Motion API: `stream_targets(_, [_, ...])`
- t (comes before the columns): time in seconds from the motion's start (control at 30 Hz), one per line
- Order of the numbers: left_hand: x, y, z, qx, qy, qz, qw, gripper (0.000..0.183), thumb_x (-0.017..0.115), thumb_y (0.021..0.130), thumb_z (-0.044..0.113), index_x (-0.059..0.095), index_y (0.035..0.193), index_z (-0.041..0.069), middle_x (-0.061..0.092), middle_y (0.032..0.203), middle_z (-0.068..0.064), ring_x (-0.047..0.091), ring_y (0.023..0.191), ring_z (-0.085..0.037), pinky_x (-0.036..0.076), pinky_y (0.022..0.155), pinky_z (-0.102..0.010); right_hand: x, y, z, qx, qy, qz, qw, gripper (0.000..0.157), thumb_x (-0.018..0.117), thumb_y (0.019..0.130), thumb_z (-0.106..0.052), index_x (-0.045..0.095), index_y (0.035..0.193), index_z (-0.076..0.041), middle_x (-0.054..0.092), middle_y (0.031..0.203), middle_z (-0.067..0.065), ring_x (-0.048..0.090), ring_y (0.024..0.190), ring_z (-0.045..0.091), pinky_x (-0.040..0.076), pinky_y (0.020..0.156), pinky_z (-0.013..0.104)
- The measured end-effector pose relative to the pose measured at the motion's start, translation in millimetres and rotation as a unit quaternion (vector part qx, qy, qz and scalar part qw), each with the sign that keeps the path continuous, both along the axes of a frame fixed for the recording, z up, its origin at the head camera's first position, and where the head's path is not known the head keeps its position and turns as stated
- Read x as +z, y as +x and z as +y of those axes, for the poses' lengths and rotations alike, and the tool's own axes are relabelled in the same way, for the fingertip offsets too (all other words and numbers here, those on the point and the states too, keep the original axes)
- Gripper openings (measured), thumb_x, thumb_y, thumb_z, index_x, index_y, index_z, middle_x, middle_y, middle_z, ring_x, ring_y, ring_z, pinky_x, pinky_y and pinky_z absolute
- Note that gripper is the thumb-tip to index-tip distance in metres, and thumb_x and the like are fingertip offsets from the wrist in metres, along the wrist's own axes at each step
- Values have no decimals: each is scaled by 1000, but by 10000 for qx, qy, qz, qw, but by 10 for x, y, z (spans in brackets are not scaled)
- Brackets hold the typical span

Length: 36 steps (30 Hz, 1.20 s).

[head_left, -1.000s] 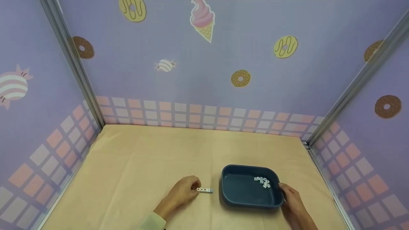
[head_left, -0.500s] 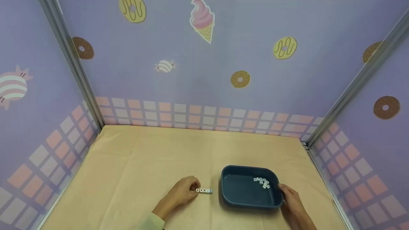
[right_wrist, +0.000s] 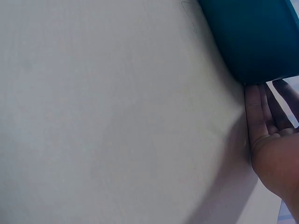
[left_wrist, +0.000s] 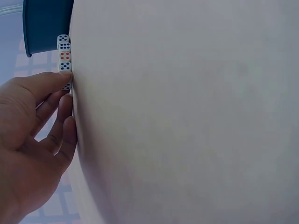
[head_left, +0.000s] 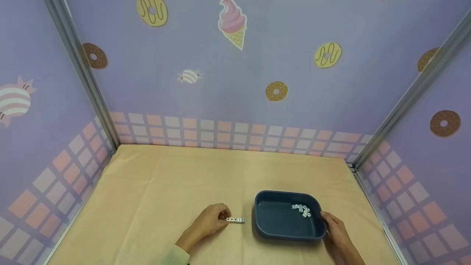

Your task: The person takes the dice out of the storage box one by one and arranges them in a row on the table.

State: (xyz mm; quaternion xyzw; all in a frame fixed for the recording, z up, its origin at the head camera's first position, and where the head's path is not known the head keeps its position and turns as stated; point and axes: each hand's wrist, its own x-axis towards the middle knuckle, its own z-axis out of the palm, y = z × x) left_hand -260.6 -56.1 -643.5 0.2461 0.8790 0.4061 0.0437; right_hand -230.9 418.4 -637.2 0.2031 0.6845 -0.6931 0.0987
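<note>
My left hand (head_left: 210, 221) pinches the near end of a short row of white dice (head_left: 237, 220) on the cloth in the head view. In the left wrist view, its thumb lies over the end die (left_wrist: 67, 86), and the other dice (left_wrist: 64, 51) line up beyond it with blue and red pips. To the right is a dark blue rounded rectangular tray (head_left: 276, 222), with a small heap of dice (head_left: 302, 210) in its right part. My right hand (head_left: 336, 232) rests at the tray's right side. Its fingers (right_wrist: 254, 107) reach straight to the tray's outer wall in the right wrist view.
A beige cloth (head_left: 176, 176) covers the table. Purple walls (head_left: 206, 99) printed with sweets enclose the back and sides, with metal posts (head_left: 88, 81) at the corners. A narrow strip of cloth separates the dice row from the tray.
</note>
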Motion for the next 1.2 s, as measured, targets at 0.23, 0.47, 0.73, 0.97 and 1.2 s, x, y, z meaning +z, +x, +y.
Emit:
stream_targets(0.23, [-3,-1,-18,-92,190,-127,9997,17,79,90,1,73,103,12,69,99,0,63,89,-12,55,81,-28,-3,-12,11,100,310,-34,9995,68,50,111,-40,36,159,6,24,170,26,13,161,39,10,129,55])
stream_targets(0.47, [96,3,-35,-174,238,-309,9991,24,82,92,9,71,113,9,69,110,-2,67,101,-23,57,91,-39,-14,-15,2,189,475,-82,9987,67,50,111,-41,40,158,5,26,169,27,13,160,41,10,128,57])
stream_targets(0.73, [573,-123,324,-192,466,637,9967,30,80,97,22,68,123,11,67,117,-3,64,111,-26,58,92,-44,-5,-10,9,-4,494,158,9987,61,51,111,-36,46,154,7,33,166,29,23,158,42,15,128,57])
stream_targets(0.97, [784,-228,957,-297,385,1159,9921,37,80,97,25,68,130,13,65,125,0,63,118,-21,55,99,-34,17,-17,18,-15,370,114,9993,60,51,111,-35,46,153,7,31,167,28,19,160,40,11,129,56])
stream_targets(1.2, [604,-263,1572,-450,-9,1105,9929,43,81,97,28,68,134,12,65,126,4,63,119,-12,51,104,-26,15,-21,15,175,633,55,9978,65,48,112,-38,39,158,7,26,169,28,15,160,42,11,129,57])
